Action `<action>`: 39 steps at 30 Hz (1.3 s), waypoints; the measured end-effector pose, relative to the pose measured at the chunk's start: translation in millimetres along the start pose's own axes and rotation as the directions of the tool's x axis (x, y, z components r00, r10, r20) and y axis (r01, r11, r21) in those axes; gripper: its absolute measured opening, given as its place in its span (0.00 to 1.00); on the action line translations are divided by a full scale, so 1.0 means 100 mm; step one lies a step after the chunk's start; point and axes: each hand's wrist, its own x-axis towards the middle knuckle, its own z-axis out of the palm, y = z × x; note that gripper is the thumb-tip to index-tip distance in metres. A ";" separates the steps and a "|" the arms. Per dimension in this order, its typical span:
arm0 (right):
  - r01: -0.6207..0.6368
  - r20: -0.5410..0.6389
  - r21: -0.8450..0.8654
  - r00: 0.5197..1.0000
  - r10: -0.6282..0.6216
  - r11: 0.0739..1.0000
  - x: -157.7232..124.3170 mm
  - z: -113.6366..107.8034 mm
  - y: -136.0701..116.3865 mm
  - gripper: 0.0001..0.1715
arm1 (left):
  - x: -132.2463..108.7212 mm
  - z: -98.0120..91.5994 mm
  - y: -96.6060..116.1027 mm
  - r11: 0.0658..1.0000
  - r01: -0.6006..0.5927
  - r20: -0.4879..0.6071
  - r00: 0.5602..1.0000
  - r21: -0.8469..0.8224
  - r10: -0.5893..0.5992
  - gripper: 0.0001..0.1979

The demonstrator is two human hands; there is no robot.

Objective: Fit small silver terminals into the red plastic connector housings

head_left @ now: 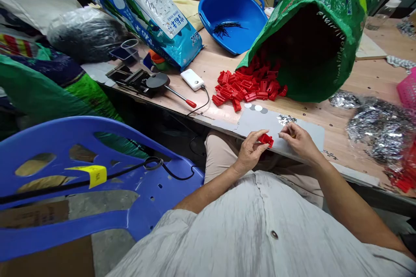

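The left hand [248, 150] pinches a red plastic housing [266, 140] at the near table edge [354, 173].
Just right of it, the right hand [302, 142] curls its fingers; I cannot tell whether they pinch anything. A slackened left grip could drop the housing into the lap [217, 155]; a careless right-hand sweep could scatter the small metal pieces [286, 119] on the grey sheet [313, 132].

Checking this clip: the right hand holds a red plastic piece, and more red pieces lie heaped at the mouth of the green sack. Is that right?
Not quite: the left hand holds the red plastic piece, as the head view shows. More red pieces do lie heaped at the mouth of the green sack.
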 end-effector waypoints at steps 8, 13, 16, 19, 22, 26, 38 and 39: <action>-0.096 0.148 0.384 0.988 0.041 0.918 -0.26 0.18 -0.07 0.18 | 0.00 0.07 0.02 0.993 -0.108 0.055 0.993 0.054 0.105 0.17; -0.090 0.076 0.366 0.995 0.067 0.926 -0.31 0.21 -0.08 0.17 | -0.01 0.08 0.04 0.984 -0.156 0.064 0.987 0.089 0.151 0.18; -0.092 0.053 0.340 0.995 0.079 0.936 -0.34 0.23 -0.08 0.18 | -0.01 0.09 0.05 0.990 -0.123 0.057 0.991 0.066 0.119 0.18; -0.098 0.051 0.338 0.995 0.085 0.936 -0.35 0.24 -0.05 0.19 | -0.01 0.10 0.08 0.999 -0.048 0.057 0.997 -0.002 0.048 0.19; -0.119 0.035 0.359 0.993 0.114 0.926 -0.36 0.24 -0.06 0.20 | 0.00 0.10 0.09 0.984 0.106 0.061 0.993 -0.142 -0.098 0.20; -0.172 0.118 0.474 0.984 0.131 0.864 -0.38 0.21 -0.15 0.19 | 0.01 0.11 0.08 0.822 0.333 0.132 0.942 -0.462 -0.308 0.25; -0.177 0.162 0.512 0.981 0.107 0.841 -0.45 0.15 -0.11 0.15 | 0.00 0.13 0.05 0.800 0.318 0.125 0.947 -0.509 -0.297 0.24; -0.176 0.161 0.512 0.981 0.108 0.840 -0.46 0.15 -0.09 0.15 | -0.01 0.13 0.05 0.834 0.302 0.115 0.953 -0.461 -0.282 0.24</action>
